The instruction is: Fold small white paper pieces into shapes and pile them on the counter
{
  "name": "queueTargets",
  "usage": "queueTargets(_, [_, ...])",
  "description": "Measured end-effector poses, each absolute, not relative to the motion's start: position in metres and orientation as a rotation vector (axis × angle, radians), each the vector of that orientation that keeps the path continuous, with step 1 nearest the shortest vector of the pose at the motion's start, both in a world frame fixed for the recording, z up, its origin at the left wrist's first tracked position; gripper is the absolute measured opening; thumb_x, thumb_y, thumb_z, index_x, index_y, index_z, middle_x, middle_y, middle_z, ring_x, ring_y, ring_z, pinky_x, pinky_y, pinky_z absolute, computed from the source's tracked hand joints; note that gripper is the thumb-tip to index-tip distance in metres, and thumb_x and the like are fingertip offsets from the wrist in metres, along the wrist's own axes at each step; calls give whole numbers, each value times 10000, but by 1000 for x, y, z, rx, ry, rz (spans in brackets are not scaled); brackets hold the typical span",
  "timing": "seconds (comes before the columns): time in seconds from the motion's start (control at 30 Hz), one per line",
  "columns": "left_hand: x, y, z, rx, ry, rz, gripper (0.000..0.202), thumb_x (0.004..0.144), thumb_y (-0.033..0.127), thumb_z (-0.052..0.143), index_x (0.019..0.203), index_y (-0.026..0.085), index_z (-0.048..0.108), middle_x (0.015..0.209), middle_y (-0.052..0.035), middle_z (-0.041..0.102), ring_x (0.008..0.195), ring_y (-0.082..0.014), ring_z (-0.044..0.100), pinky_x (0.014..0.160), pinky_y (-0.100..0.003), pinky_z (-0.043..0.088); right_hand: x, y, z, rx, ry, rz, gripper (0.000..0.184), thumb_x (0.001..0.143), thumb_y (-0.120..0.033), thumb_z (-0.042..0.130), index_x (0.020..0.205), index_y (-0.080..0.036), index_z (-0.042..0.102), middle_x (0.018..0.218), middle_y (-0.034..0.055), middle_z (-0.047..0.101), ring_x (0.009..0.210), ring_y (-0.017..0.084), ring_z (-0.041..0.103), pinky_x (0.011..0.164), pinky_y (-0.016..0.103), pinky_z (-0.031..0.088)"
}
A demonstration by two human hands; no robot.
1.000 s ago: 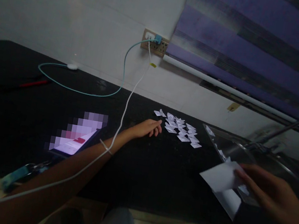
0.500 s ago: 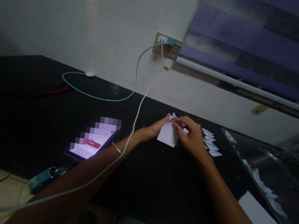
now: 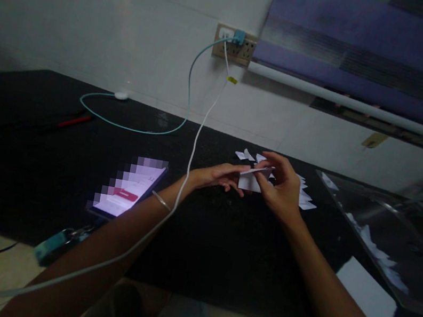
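Between my hands, above the black table point(image 3: 195, 253), is a small folded piece of white paper point(image 3: 250, 181). Its upper edge is creased over. My right hand point(image 3: 282, 189) pinches it at the right between thumb and fingers. At its left edge my left hand point(image 3: 225, 176) holds it with the thumb side, while the other fingers hang partly spread below. Small folded white papers point(image 3: 245, 155) lie just behind my hands. A row of pointed folded papers point(image 3: 306, 196) sits to the right, partly hidden by my right hand.
On the left lie a lit phone point(image 3: 129, 188), a teal key fob point(image 3: 53, 246) and a red pen-like stick point(image 3: 74, 121). A white cable point(image 3: 193, 150) crosses my left forearm. A clear sheet point(image 3: 395, 243) and a white paper stack point(image 3: 369, 296) lie at the right.
The paper has gone from facing me as a flat square to tilted, with its top edge folded over. My left fingers have loosened and spread below it. The view has shifted slightly.
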State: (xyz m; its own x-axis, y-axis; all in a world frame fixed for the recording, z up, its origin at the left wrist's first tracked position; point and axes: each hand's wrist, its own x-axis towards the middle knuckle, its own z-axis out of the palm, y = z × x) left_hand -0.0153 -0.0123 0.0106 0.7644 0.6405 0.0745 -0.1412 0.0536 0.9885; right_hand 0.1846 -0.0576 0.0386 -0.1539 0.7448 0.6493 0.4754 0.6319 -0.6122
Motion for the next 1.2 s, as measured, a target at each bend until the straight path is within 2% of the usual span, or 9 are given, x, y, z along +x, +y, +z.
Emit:
queueTargets(0.27, [-14, -5, 5, 1395, 409, 638, 461, 904, 539, 602, 1049, 118, 720, 910, -149, 736, 812, -207, 688, 572, -262, 410, 182, -58, 33, -977, -1820, 392, 453, 843, -286, 653, 1292, -250, 601, 1032, 62, 717, 991, 248, 703, 958, 447, 551])
queueTargets(0.43, [-17, -11, 10, 1492, 395, 694, 350, 878, 453, 694, 939, 109, 709, 851, -83, 694, 701, -115, 600, 560, -220, 364, 184, -57, 31, -937, -1794, 508, 680, 790, -339, 649, 1440, -285, 456, 1365, 109, 631, 1238, 289, 619, 1015, 456, 530])
queueTargets(0.5, [-17, -10, 8, 1501, 421, 704, 345, 882, 442, 704, 930, 100, 696, 844, -79, 686, 700, -104, 596, 563, -212, 365, 188, -52, 30, -942, -1771, 570, 693, 811, -411, 614, 1464, -295, 415, 1442, 110, 580, 1282, 288, 591, 1011, 444, 531])
queueTargets(0.57, [-16, -8, 5, 1487, 456, 727, 341, 887, 431, 709, 957, 99, 682, 847, -83, 690, 714, -108, 613, 559, -209, 369, 192, -46, 28, -950, -1712, 632, 633, 864, -477, 537, 1457, -300, 405, 1432, 109, 579, 1264, 276, 602, 993, 433, 539])
queueTargets(0.7, [-13, -2, -3, 1453, 544, 769, 350, 902, 405, 707, 1058, 95, 658, 862, -94, 705, 735, -124, 654, 577, -212, 420, 193, -35, 22, -1100, -1528, 687, 511, 927, -576, 476, 1367, -317, 454, 1286, 110, 632, 1071, 259, 663, 812, 396, 579])
queueTargets(0.83, [-11, -3, -3, 1439, 552, 823, 329, 901, 362, 717, 1067, 86, 649, 888, -94, 709, 684, -107, 652, 570, -218, 445, 191, -33, 19, -1269, -1443, 672, 525, 849, -653, 639, 1190, -267, 540, 1068, 107, 657, 860, 235, 653, 610, 334, 544])
queueTargets(0.93, [-10, -4, -2, 1439, 574, 837, 283, 914, 335, 704, 1054, 95, 648, 885, -90, 712, 679, -102, 657, 561, -212, 445, 191, -36, 20, -1354, -1470, 718, 487, 803, -659, 711, 1016, -233, 610, 907, 73, 658, 761, 199, 626, 565, 305, 506])
queueTargets(1.07, [-8, -2, -2, 1440, 619, 854, 263, 897, 302, 712, 1060, 110, 637, 849, -73, 716, 646, -99, 655, 528, -203, 430, 192, -40, 20, -1398, -1626, 934, 448, 833, -624, 696, 701, -201, 632, 626, 28, 600, 568, 138, 542, 525, 286, 425])
queueTargets(1.2, [-8, -2, -1, 1401, 606, 857, 325, 888, 325, 715, 1109, 109, 614, 853, -82, 728, 645, -105, 672, 531, -208, 431, 194, -39, 17, -1315, -1598, 1010, 353, 802, -530, 754, 711, -198, 675, 616, 17, 631, 546, 126, 541, 539, 286, 415])
